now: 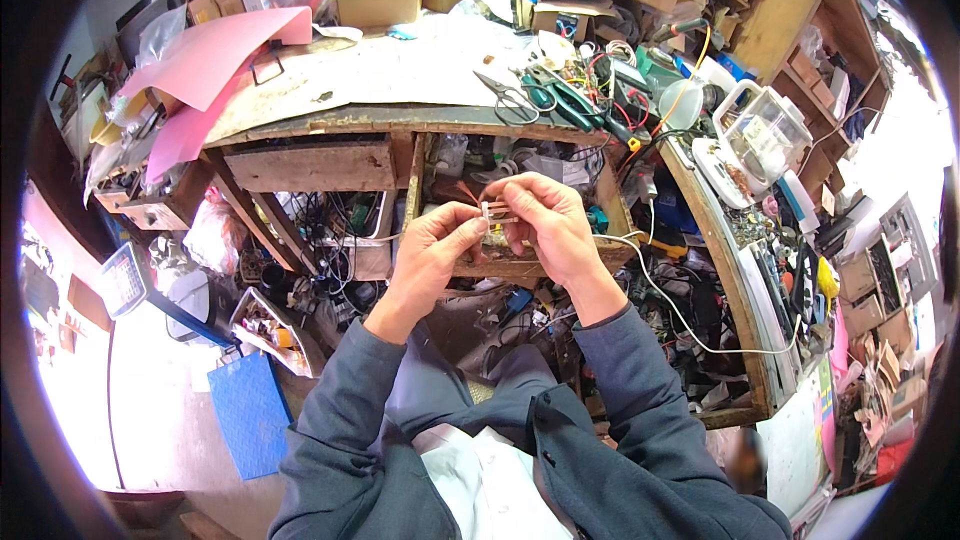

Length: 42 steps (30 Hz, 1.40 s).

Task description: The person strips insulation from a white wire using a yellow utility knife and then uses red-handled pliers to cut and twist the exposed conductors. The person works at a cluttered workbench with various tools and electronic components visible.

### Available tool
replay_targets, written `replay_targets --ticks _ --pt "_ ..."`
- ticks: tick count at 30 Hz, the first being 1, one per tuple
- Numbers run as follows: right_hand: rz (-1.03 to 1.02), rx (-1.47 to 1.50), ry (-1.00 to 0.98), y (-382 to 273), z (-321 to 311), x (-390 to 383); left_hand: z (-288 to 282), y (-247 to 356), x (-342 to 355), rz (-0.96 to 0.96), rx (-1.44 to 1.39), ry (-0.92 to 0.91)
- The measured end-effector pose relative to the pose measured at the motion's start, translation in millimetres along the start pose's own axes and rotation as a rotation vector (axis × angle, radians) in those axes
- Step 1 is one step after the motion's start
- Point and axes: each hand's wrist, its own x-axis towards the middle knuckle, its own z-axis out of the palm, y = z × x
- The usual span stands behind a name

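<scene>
Above an open, cluttered drawer (605,205), both my hands meet at a small white piece with copper-coloured prongs or strips (487,211). Its exact kind is too small to make out. My left hand (432,252) is closed, pinching the piece's left side between thumb and forefinger. From the other side, my right hand (552,232) grips the prongs with thumb and bent fingers. Thin copper-coloured wire strands (462,190) stick up behind the left fingertips. Part of the piece is hidden by my fingers.
Scissors (506,98), green-handled pliers (562,100) and tangled wires lie on the worktop (380,105). A white cable (665,305) loops over the cluttered right-hand compartment. At the left stand a box of small items (272,328) and a blue flat panel (248,415).
</scene>
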Motion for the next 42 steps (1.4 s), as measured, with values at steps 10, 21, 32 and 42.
replay_targets --ticks 10,21,32,42 --pt "-0.043 -0.158 0.046 15 1 -4 -11 -14 1 -0.069 -0.180 0.093" --pt "-0.052 -0.333 0.041 31 -6 20 -21 -31 23 0.001 -0.092 0.155" --pt "-0.013 -0.343 0.134 42 -38 53 -46 -67 59 0.032 -0.333 0.217" --pt "-0.029 -0.520 0.100 33 -58 66 -53 -68 65 0.049 -0.297 0.220"
